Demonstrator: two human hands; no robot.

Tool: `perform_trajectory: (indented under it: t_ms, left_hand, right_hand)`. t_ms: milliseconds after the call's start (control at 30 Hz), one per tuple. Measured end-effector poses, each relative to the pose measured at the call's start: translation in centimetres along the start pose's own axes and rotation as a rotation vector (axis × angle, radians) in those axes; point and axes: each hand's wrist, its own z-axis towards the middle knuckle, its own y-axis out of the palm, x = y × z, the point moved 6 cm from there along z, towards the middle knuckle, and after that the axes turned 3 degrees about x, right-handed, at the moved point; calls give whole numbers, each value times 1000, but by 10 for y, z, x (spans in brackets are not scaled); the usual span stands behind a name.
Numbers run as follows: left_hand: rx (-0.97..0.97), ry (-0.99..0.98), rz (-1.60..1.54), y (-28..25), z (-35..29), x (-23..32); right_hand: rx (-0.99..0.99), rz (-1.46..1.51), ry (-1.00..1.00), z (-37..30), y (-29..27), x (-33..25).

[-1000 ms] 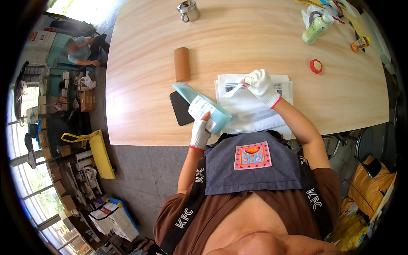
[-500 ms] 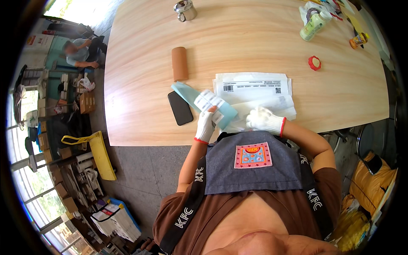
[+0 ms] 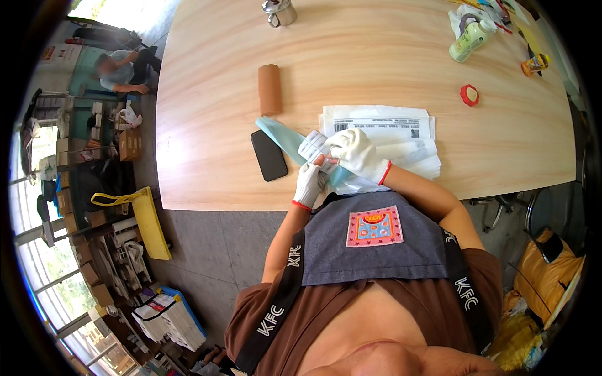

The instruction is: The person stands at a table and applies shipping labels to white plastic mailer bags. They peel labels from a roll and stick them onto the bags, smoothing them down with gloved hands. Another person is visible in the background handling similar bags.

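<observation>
A strip of white printed labels [image 3: 311,145] with a light-blue backing [image 3: 279,135] is bent over the near edge of the table. My left hand [image 3: 308,183], in a white glove with red trim, grips the strip from below, thumb on top. From the right my gloved right hand [image 3: 359,154] reaches across, its fingers curled and pinching at the strip's right side; exactly what lies between the fingertips is hidden. Just beyond and under my right hand lies a stack of white plastic mailing bags [image 3: 382,114] with printed labels. A black phone [image 3: 269,156] rests left of the strip.
A brown cylindrical roll [image 3: 270,90] stands past the phone. Farther off are a metal cup [image 3: 279,12], a green-white bottle [image 3: 469,42], a small orange bottle [image 3: 535,64] and a red round object [image 3: 469,95]. Another person [image 3: 123,70] sits at the far left.
My right hand has moved left and away from me, from over the bags onto the label strip. My left hand still holds the strip, whose blue right part is now mostly covered.
</observation>
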Motion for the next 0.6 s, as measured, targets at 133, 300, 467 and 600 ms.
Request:
perform_trajectory:
  t_ms: [133, 300, 467, 600]
  left_hand:
    - [17, -10, 50, -4, 5, 0]
    - [4, 74, 8, -1, 6, 0]
    - [14, 40, 49, -7, 6, -1]
    - [-19, 57, 5, -6, 6, -1]
  right_hand:
    - [70, 124, 54, -5, 1, -1]
    - [46, 513, 393, -12, -10, 24]
    - [131, 324, 759, -33, 12, 98]
    - [15, 177, 831, -27, 16, 105]
